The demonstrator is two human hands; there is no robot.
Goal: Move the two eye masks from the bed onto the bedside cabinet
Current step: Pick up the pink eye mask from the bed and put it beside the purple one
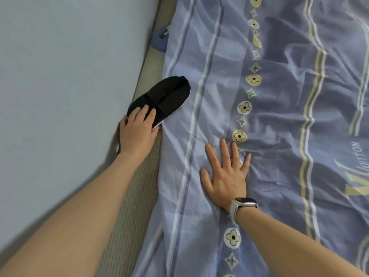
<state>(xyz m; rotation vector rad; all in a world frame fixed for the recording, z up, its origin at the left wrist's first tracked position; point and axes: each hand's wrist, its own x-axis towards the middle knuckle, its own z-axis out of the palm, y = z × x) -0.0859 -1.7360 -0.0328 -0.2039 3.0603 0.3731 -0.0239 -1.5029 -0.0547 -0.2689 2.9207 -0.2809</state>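
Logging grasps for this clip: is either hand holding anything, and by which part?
The left hand grips the black eye mask by its near end. The right hand lies flat on the bedsheet, holding nothing.

We see two bare forearms, no sleeves reaching into view on either; our left hand (137, 130) wears no ring or band that we can make out; our right hand (225, 176) is likewise bare, but its wrist carries a smartwatch (246, 202) with a dark rectangular face in a pale case; its strap (233, 211) is off-white and smooth.
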